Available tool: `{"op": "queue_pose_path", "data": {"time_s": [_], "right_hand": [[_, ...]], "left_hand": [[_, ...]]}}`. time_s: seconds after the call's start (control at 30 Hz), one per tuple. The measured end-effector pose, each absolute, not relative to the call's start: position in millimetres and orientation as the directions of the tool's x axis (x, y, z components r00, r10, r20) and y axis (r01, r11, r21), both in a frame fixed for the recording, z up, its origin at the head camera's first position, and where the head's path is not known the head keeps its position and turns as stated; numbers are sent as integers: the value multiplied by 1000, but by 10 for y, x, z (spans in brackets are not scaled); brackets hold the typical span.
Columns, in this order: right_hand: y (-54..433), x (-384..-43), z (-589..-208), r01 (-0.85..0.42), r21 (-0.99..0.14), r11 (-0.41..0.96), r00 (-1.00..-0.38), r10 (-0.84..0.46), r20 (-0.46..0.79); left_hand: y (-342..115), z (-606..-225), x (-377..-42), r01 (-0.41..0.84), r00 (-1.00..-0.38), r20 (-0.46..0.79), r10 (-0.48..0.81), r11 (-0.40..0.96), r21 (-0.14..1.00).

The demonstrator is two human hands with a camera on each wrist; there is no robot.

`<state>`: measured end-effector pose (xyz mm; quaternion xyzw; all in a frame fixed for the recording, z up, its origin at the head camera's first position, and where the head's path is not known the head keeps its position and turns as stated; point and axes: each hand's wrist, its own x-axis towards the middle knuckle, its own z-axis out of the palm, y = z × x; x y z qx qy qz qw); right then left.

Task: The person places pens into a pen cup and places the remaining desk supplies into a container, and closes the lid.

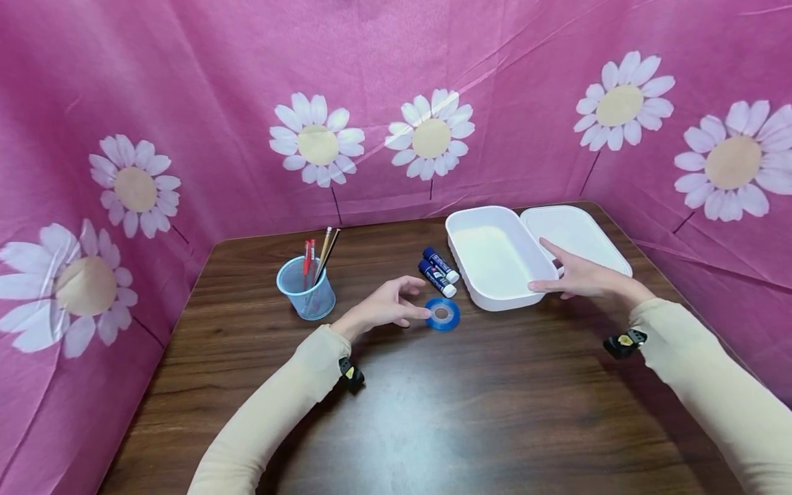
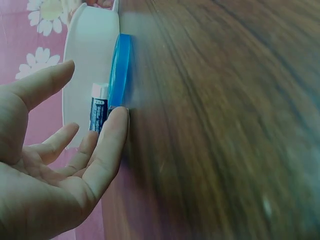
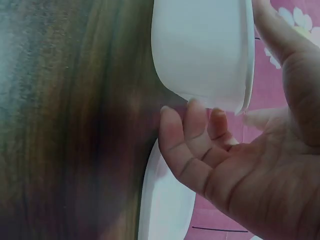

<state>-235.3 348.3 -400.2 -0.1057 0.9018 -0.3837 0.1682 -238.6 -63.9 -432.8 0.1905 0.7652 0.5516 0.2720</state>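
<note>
In the head view, a blue roll of tape lies flat on the table. My left hand is at its left edge, fingers loosely bent, with a fingertip right at the roll. The left wrist view shows that fingertip by the tape's lower end and the thumb spread away. At the near right corner of a white open box is my right hand. Its thumb lies along the rim, and the other fingers are spread at the outer wall. In the right wrist view, loosely bent fingertips meet the box's lower edge.
Two blue glue sticks with white caps lie between the tape and the box. A white lid rests right of the box. A blue mesh cup with pens and brushes stands left. Pink curtains surround the wooden table.
</note>
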Motion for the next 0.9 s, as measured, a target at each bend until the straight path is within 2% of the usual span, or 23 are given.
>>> {"op": "queue_pose_path", "data": {"time_s": [0.17,0.3,0.6,0.8,0.9], "right_hand": [[3447,-2284,-4021,-180,-664,726,-919,-365,-151],[3415,-2245,-4012,-212,-603,769,-919,-367,-146],[3417,-2291,-3935,-197,-625,756,-894,-401,-203],[3454,-2350,-3914,-113,-733,671,-859,-437,-268],[3486,-2357,-3913,-98,-740,665,-850,-443,-286]], "left_hand": [[-550,-4333,-2388,-13,-768,-217,603,324,946],[-490,-4341,-2393,-2,-760,-221,611,338,941],[-369,-4356,-2420,62,-756,-220,616,402,913],[-283,-4365,-2404,156,-769,-192,609,471,868],[-252,-4372,-2392,205,-782,-174,599,509,836]]}}
